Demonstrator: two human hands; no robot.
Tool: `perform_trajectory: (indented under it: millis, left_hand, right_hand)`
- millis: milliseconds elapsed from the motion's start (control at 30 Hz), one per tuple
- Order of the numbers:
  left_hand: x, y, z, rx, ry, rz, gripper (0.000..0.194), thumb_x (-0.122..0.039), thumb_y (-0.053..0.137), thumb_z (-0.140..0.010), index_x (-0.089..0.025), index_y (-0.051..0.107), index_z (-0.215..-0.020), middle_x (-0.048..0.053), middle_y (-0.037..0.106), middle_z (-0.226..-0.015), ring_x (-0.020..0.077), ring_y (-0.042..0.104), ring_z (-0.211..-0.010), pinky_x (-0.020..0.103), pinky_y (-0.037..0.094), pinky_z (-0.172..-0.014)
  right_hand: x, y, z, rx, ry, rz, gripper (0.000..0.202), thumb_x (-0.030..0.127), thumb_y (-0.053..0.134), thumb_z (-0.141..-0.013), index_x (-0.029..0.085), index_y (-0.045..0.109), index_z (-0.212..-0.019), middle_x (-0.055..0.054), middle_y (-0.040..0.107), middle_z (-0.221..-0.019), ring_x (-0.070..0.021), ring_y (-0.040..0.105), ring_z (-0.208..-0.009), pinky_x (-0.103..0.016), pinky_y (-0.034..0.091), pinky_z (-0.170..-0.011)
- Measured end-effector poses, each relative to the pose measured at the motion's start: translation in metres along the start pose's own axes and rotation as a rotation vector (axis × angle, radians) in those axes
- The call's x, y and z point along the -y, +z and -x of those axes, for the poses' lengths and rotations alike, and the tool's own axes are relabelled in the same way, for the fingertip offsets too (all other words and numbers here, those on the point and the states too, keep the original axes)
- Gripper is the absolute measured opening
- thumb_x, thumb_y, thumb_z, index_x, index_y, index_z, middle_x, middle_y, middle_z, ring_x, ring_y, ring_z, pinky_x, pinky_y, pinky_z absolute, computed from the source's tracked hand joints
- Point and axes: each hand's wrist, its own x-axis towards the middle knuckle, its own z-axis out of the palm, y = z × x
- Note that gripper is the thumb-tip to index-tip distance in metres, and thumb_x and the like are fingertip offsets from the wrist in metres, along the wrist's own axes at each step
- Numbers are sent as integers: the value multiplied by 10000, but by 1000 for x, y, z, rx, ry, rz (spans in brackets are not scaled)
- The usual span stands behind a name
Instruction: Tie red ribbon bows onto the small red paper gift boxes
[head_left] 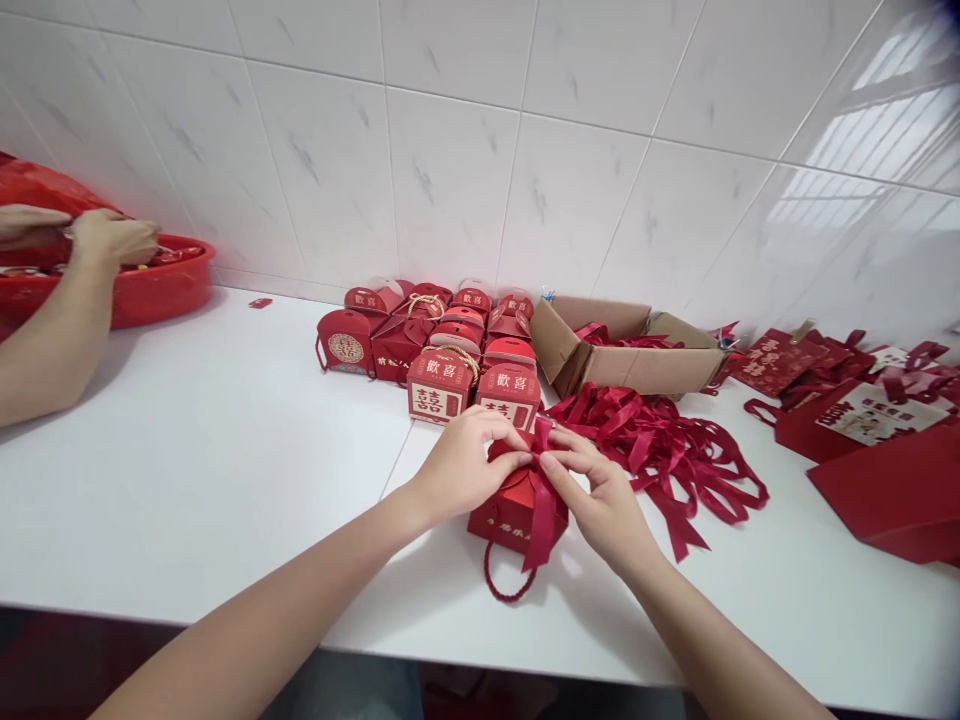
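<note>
A small red box (pixel 504 524) with a cord handle hanging at its front stands on the white table before me. A dark red ribbon (pixel 543 515) lies over its top, one tail hanging down the front. My left hand (pixel 469 462) pinches the ribbon at the top from the left, thumb and fingers closed. From the right, my right hand (pixel 596 490) closes thumb and index finger on the same ribbon, close to the left fingertips. The exact shape of the ribbon between the fingers is partly hidden.
Several finished-looking red boxes (pixel 440 368) stand behind. Loose ribbons (pixel 660 440) lie at the right, before an open cardboard box (pixel 652 367). Red bags (pixel 892 480) lie far right. At the left, another person's hands (pixel 112 240) reach into a red basin (pixel 165 290).
</note>
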Motion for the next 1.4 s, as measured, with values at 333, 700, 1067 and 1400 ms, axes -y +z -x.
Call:
perform_trajectory:
  millis: [333, 700, 1067, 1400]
  left_hand:
    - [-2, -1, -6, 29, 86, -34, 62, -151, 586, -751, -192, 595, -706, 7, 647, -799, 163, 594, -811, 304, 472, -771]
    - [-8, -11, -10, 108, 315, -239, 115, -141, 549, -805, -192, 564, -703, 7, 630, -744, 162, 542, -759, 287, 452, -717]
    - [14, -11, -2, 20, 513, -348, 111, -114, 572, -832, -192, 604, -760, -1, 664, -762, 154, 596, -827, 285, 460, -779]
    - [3, -21, 0, 83, 276, -243, 110, -93, 581, -792, -202, 584, -805, -9, 630, -784, 146, 543, -767, 282, 448, -724]
  right_hand:
    - [6, -38, -15, 179, -464, 454, 203, 209, 474, -923, 256, 496, -1119, 2, 669, -1022, -140, 611, -957, -469, 215, -1095]
    - [38, -67, -52, 422, 8, 355, 469, 602, 391, -891, 186, 591, -812, -18, 592, -728, -133, 524, -611, -246, 371, -506]
    - [28, -53, -72, 788, 28, -35, 150, 305, 604, -816, 172, 633, -880, 28, 538, -724, -80, 468, -628, -196, 372, -540]
    - [27, -59, -69, 744, 53, 4, 166, 333, 644, -775, 171, 638, -810, -3, 618, -745, -125, 568, -676, -234, 440, -608]
